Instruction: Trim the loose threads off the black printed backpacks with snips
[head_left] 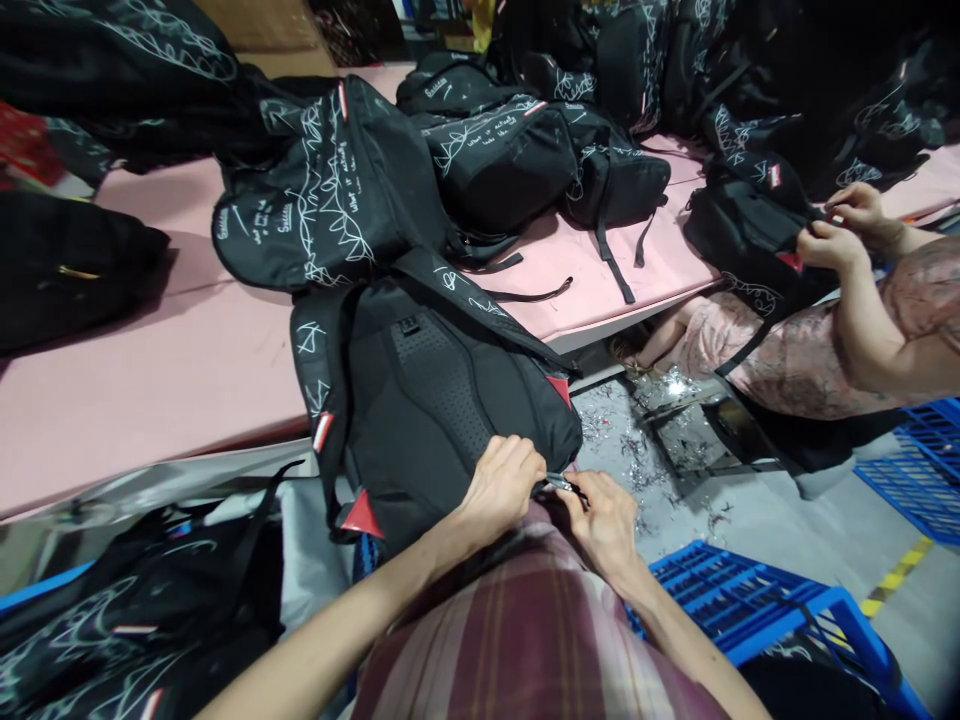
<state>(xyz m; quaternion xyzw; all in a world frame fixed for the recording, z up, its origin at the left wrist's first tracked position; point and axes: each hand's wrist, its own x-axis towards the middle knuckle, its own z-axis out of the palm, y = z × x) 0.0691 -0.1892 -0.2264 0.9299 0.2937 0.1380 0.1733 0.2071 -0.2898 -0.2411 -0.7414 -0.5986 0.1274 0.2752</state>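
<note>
A black backpack [360, 380] lies back panel up across the table edge and my lap, with white drawn lines on its straps and red triangular tabs at its lower corners. My left hand [506, 480] rests on its near edge, fingers closed on the fabric there. Just to the right, my right hand [604, 515] is closed around what look like small thread snips [557, 482], their shiny metal end close to the left fingertips. What exactly lies between the left fingertips is too small to make out.
Several black printed backpacks [360, 190] lie along the pink-covered table [225, 370]. At right, a co-worker's hands [840, 235] handle another backpack [742, 230]. Blue plastic crates [750, 600] stand on the floor, which is strewn with scraps. More black bags [172, 600] are piled at lower left.
</note>
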